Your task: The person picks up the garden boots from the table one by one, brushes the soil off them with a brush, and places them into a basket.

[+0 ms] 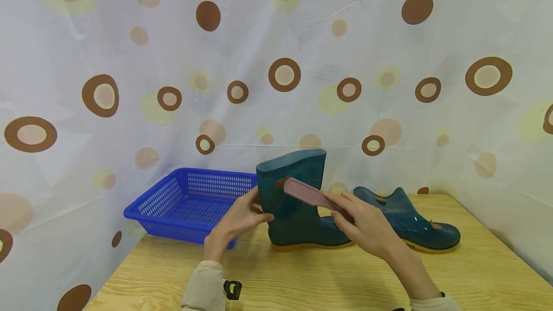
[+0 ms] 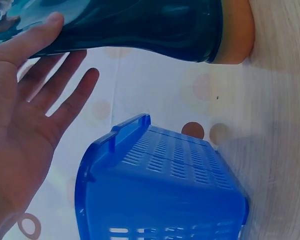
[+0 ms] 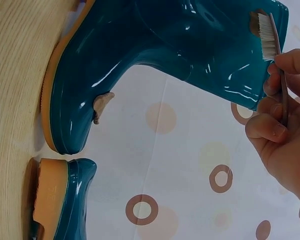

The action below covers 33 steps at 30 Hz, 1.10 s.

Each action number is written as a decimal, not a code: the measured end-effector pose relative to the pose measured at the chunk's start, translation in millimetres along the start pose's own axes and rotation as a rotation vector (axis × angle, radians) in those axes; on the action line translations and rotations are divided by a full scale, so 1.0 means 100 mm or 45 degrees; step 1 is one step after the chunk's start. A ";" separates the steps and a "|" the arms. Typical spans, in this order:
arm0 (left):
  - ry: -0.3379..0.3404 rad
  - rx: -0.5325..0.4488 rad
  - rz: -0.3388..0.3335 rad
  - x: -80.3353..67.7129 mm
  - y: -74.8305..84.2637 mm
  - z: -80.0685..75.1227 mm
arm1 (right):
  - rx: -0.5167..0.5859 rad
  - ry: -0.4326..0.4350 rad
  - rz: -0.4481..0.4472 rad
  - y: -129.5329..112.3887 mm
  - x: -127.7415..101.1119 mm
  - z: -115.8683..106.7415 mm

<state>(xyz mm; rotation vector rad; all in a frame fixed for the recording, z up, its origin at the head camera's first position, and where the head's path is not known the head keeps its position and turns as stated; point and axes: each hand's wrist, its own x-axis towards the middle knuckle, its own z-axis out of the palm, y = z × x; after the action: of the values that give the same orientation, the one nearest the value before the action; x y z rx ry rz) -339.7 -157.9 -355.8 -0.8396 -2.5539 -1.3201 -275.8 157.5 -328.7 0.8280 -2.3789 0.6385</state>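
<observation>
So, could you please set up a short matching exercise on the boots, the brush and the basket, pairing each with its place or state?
Things:
1. upright boot
2. second boot
3. brush
4. blue basket

Places or states:
A. lying on its side on the table
B. held in the right hand, bristles against a boot's shaft
C. left of the boots, holding nothing visible
D. standing, steadied by the left hand

Pairs: 1-D, 2-A, 3-B, 4-C

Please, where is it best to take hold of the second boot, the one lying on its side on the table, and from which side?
Probably the open shaft end of the lying boot, approached from above on the left. That end faces the right hand, which now holds the brush, and its thin rim looks easier to pinch than the rounded, glossy toe pointing right.
</observation>
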 end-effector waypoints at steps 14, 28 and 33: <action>0.199 0.076 0.101 -0.02 0.08 -0.11 | 0.050 0.087 -0.099 0.01 0.00 0.04; 0.326 0.137 0.366 0.00 0.19 -0.10 | 0.015 0.173 -0.130 -0.06 -0.02 0.09; 0.283 0.077 0.322 -0.04 0.24 -0.14 | -0.011 0.123 -0.092 -0.13 0.00 0.17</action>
<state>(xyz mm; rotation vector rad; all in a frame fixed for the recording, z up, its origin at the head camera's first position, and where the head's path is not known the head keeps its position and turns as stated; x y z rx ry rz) -325.0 -159.9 -332.3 -0.9123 -2.2227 -1.1813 -272.8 138.5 -337.5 0.8560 -2.2532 0.6249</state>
